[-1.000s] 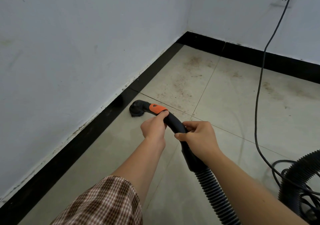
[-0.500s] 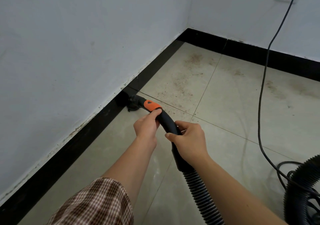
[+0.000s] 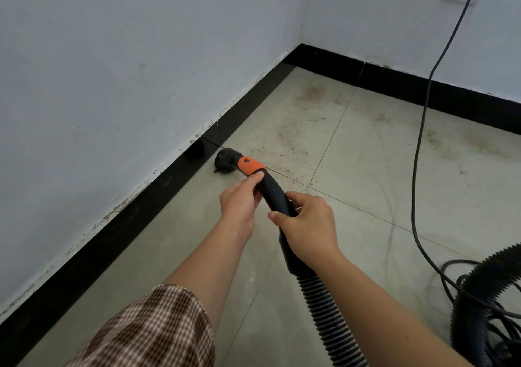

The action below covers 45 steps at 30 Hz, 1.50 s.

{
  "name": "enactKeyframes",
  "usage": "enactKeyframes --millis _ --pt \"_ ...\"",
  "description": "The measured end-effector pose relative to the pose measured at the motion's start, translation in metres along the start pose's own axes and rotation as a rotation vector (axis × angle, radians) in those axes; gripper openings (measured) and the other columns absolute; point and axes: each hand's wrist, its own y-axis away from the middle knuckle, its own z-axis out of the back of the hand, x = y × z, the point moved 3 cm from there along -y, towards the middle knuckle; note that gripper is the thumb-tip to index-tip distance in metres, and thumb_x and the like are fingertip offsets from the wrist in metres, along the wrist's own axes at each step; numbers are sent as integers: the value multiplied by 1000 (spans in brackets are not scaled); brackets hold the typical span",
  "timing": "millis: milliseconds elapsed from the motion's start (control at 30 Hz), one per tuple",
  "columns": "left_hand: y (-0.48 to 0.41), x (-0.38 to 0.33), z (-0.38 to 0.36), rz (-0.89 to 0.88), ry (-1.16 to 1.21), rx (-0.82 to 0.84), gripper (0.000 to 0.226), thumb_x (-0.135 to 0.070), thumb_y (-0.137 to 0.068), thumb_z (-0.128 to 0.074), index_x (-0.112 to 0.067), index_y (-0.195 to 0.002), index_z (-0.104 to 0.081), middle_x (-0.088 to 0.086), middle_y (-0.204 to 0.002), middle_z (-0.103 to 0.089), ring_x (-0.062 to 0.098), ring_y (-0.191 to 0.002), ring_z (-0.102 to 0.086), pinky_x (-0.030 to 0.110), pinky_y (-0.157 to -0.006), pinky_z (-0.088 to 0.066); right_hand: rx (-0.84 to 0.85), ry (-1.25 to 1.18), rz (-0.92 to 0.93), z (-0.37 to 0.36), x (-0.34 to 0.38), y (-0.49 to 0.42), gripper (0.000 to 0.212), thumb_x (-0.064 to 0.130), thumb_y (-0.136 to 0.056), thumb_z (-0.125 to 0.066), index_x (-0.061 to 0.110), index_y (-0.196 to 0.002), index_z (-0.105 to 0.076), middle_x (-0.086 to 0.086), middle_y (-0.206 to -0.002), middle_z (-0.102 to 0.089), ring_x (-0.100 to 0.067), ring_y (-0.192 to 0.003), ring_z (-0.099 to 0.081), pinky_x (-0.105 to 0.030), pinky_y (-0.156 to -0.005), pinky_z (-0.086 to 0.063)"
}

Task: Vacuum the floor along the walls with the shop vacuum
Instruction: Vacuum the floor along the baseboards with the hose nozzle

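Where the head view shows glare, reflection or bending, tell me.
Head view: the glossy black baseboard mirrors the brush nozzle; the wide lens slightly bows wall edges; soft light, faint shadows; left hand and right hand on the hose handle look sharp.

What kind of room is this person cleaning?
Probably a bare indoor room, perhaps newly finished: plain white walls, a black baseboard and a dusty tiled floor meeting at a corner.
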Motion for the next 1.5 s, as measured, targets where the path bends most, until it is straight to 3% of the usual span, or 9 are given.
enactKeyframes --millis 267,500,667,800,1033,1200,1400,1500 --pt "14 19 -17 29 1 32 25 -1 -85 -70 9 -107 -65 21 -103 -70 21 -90 -69 22 -77 -57 -29 -27 -53 28 -12 10 16 19 -76 -78 12 -89 -71 -11 -74 -70 -31 -65 -66 -45 -65 -59" --pt "33 29 -26 63 -14 -17 9 -2 -81 -74 0 -85 -66 13 -86 -72 15 -77 -69 20 -68 -55 4 -61 -103 51 -15 17 12 14 -73 -80 22 -80 -73 -9 -71 -71 -25 -63 -67 -36 -61 -58" --pt "43 31 -28 72 -14 -36 10 -3 -81 -74 -4 -77 -65 7 -77 -71 11 -68 -68 21 -66 -52 38 -84 -135 63 -14 21 22 11 -72 -80 30 -70 -69 -5 -68 -72 -18 -54 -65 -33 -59 -58" --pt "50 35 -30 78 -7 -15 11 -3 -81 -75 -3 -77 -65 9 -79 -71 12 -72 -68 21 -67 -52 41 -71 -140 70 -14 25 15 11 -72 -78 25 -75 -74 -4 -66 -71 -14 -49 -60 -30 -55 -55" --pt "59 48 -46 100 -9 54 10 -3 -83 -73 -4 -77 -65 8 -81 -70 12 -73 -68 25 -78 -51 7 -40 -145 91 -22 29 13 10 -71 -79 22 -75 -74 -7 -68 -71 -15 -50 -59 -37 -60 -58" --pt "62 53 -52 113 -21 73 9 -5 -83 -74 -6 -79 -66 7 -83 -72 11 -75 -69 24 -77 -52 -13 -18 -133 98 -24 31 9 11 -72 -78 17 -78 -74 -11 -71 -71 -22 -54 -61 -42 -63 -58" --pt "64 57 -56 115 -34 88 8 -6 -83 -74 -5 -82 -67 8 -86 -72 12 -77 -70 23 -78 -52 -17 13 -131 104 -25 35 8 11 -74 -77 16 -81 -75 -10 -71 -72 -16 -49 -60 -35 -57 -57" --pt "66 61 -59 123 -33 105 7 -6 -83 -74 -5 -84 -67 8 -86 -73 11 -76 -70 22 -76 -53 -18 9 -137 110 -26 37 9 11 -74 -77 17 -81 -75 -10 -71 -72 -23 -53 -65 -38 -59 -58"
